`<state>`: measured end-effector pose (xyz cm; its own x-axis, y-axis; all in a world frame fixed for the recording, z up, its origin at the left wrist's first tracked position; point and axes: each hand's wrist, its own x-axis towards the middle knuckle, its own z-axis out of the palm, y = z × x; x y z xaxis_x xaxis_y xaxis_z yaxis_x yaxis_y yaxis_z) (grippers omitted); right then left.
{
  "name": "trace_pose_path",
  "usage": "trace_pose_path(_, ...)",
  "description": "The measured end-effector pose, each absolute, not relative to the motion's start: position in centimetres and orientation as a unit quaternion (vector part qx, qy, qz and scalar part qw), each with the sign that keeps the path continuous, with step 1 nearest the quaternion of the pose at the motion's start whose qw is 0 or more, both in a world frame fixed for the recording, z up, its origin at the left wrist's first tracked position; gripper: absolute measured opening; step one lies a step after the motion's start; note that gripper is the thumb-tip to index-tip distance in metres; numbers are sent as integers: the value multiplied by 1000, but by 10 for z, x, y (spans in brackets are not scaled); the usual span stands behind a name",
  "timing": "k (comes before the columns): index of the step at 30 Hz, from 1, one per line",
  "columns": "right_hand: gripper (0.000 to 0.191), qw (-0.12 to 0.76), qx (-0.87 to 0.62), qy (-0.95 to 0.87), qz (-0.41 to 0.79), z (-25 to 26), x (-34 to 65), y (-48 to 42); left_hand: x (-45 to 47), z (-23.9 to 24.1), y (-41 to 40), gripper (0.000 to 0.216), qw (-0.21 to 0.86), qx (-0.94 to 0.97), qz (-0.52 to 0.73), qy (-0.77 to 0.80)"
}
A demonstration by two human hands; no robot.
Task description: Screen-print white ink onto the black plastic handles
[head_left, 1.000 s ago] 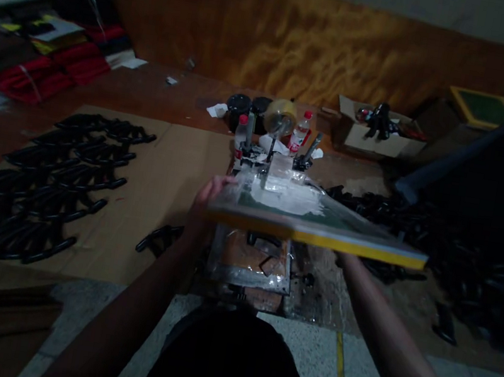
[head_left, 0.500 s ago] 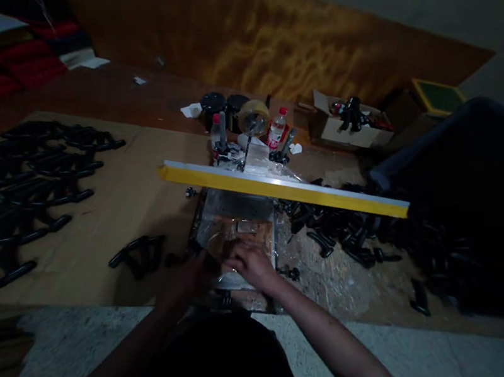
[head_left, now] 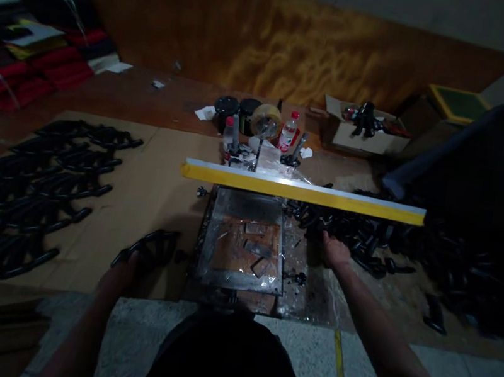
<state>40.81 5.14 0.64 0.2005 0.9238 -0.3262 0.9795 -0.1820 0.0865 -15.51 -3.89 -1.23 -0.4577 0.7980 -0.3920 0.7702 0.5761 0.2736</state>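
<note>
My left hand (head_left: 124, 271) is low on the cardboard at the left, closed on a black curved handle (head_left: 124, 255) at the near end of a small group of black handles (head_left: 159, 247). Its fingers are dark and partly hidden. On the right, my right hand (head_left: 336, 253) reaches to the near edge of a heap of black handles (head_left: 369, 236). Its fingertips are lost against the dark parts, so its grip is unclear. Between the hands lies a flat jig plate (head_left: 215, 265) with several small clear blocks (head_left: 258, 249) on its brown middle.
A yellow-edged bar (head_left: 303, 193) spans above the plate's far end. Rows of black handles (head_left: 37, 215) cover the left cardboard (head_left: 154, 167). Behind stand a bottle (head_left: 288, 134), a tape roll (head_left: 265, 120) and a carton (head_left: 365, 136). A large dark bin (head_left: 483, 180) stands right.
Both hands have left the plate: my left moved left to the small group with a dark handle, my right moved right to the heap. The view has shifted slightly.
</note>
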Motion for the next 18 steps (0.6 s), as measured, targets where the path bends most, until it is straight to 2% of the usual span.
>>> trace_pose_path(2,50,54,764,635,-100,13,405,54,-158,-2,-29,53,244,467,2,850)
trace_pose_path(4,46,-80,732,665,-125,18,388,55,-152,15,-14,48,253,492,16,833)
trace_pose_path(7,41,-223,594,745,-207,19,337,50,-112,54,16,45,253,527,141,799)
trace_pose_path(9,45,-234,507,797,-230,16,297,44,-71,87,38,46,277,549,274,740)
trace_pose_path(12,49,-153,459,858,-175,15,255,34,-11,136,63,57,357,532,464,612)
trace_pose_path(15,49,-72,467,876,-91,22,243,26,23,165,69,63,422,536,524,510)
trace_pose_path(16,46,-68,474,874,-87,25,245,25,27,169,66,64,438,534,527,496)
trace_pose_path(18,38,-127,513,839,-132,31,259,26,26,165,55,63,444,525,527,499)
